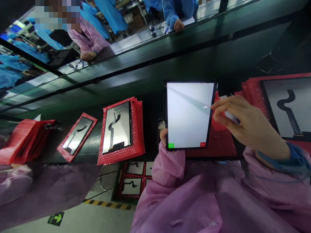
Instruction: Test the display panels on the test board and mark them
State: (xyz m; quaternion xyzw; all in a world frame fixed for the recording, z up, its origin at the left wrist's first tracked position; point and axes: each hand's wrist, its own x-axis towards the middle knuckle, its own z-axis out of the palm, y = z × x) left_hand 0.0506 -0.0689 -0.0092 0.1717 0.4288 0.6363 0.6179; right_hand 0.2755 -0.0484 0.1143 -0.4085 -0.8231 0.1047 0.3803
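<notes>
A display panel (pixel 189 113) is lit plain white, with a small green box at its lower left and a red one at its lower right. My left hand (pixel 163 136) grips its lower left side, the thumb at the edge and most fingers hidden behind it. At the panel's right edge hovers my right hand (pixel 239 119), fingers bent but apart; whether a fingertip touches the glass I cannot tell. Beneath the panel lies red sheet material (pixel 222 140). A small circuit board (pixel 160 127) shows just left of the panel.
Left stands a stack of red bubble-wrap pouches with a screen (pixel 119 129) on top; farther left lies another screen (pixel 79 134). A similar stack with a screen (pixel 289 106) is at right. Below is a bin of screens (pixel 131 186). Co-workers sit across the bench and at left.
</notes>
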